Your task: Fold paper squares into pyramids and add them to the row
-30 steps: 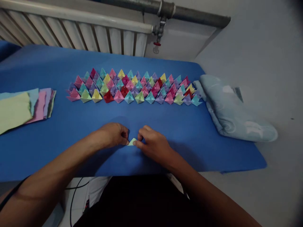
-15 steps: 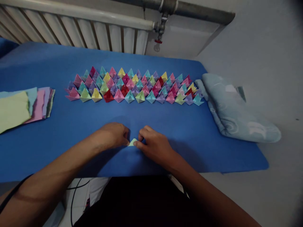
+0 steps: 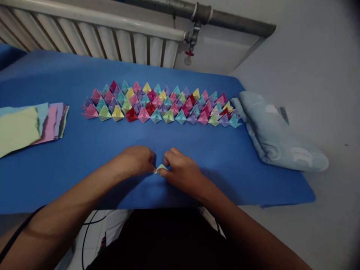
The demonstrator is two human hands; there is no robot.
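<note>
A small pale green piece of folded paper [image 3: 161, 167], triangular in outline, lies near the front of the blue table between my hands. My left hand [image 3: 140, 160] pinches its left corner, fingers curled. From the other side my right hand [image 3: 181, 168] has its thumb across the paper's lower middle, with the fingers bent behind it. The thumb and fingers hide part of the paper. Beyond my hands stand rows of small folded paper boats [image 3: 156, 116] in pink, blue, purple, yellow, green and red.
A stack of coloured paper sheets [image 3: 19, 127] lies at the left. At the right end rests a folded light blue blanket [image 3: 270, 131]. Behind the blue table [image 3: 112, 198] are a white radiator [image 3: 123, 45] and a grey pipe [image 3: 239, 24] with a red-handled valve [image 3: 189, 53].
My right thumb has slid left over the paper, so its tip sits closer to my left fingers. The whole view has shifted slightly.
</note>
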